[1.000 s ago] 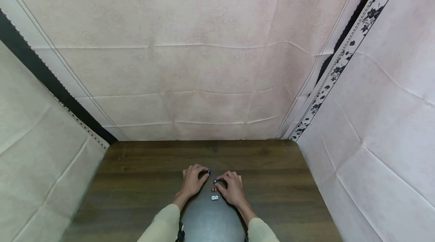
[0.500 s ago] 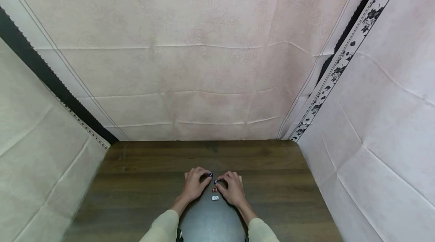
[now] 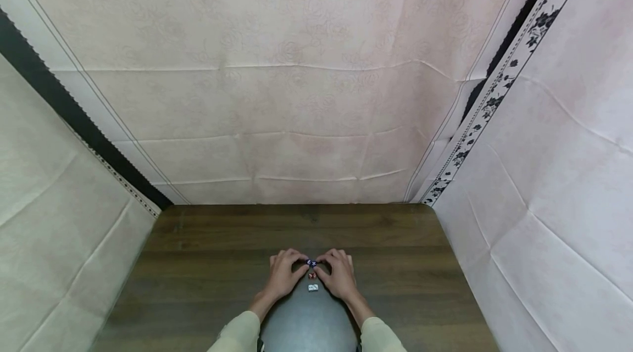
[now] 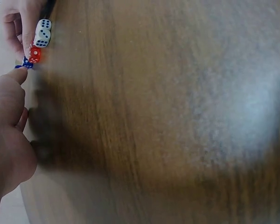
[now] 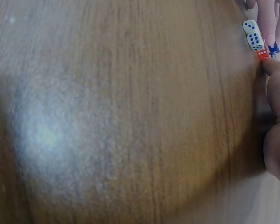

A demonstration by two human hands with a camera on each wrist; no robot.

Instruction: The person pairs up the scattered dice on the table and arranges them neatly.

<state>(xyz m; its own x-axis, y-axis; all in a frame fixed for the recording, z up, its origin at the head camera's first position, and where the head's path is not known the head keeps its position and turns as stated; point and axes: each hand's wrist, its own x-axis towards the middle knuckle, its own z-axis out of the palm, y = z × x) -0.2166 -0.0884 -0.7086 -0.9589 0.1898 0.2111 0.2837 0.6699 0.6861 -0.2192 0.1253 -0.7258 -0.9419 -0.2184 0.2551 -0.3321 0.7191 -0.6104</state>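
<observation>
Two blue dice meet side by side in the head view. My left hand (image 3: pixel 283 273) pinches the left blue die (image 3: pixel 309 262) between thumb and fingertips. From the other side, my right hand (image 3: pixel 339 274) pinches the right blue die (image 3: pixel 314 264) in the same way. Just nearer to me lie red dice (image 3: pixel 312 275), and beyond them toward me a touching pair of white dice (image 3: pixel 313 288) with blue pips. The left wrist view shows the white dice (image 4: pixel 43 35) lined up with a red die (image 4: pixel 35 53); fingertips partly hide the blue ones.
The dice lie on a brown wood-grain table (image 3: pixel 207 264). Pale cloth (image 3: pixel 316 105) hangs behind its far edge, with more cloth along the left and right sides. A rounded grey shape (image 3: pixel 306 319) sits between my forearms.
My left hand has moved right and slightly toward me, bringing its blue die up against the one in my right hand. The right hand, red dice and white dice have stayed nearly in place.
</observation>
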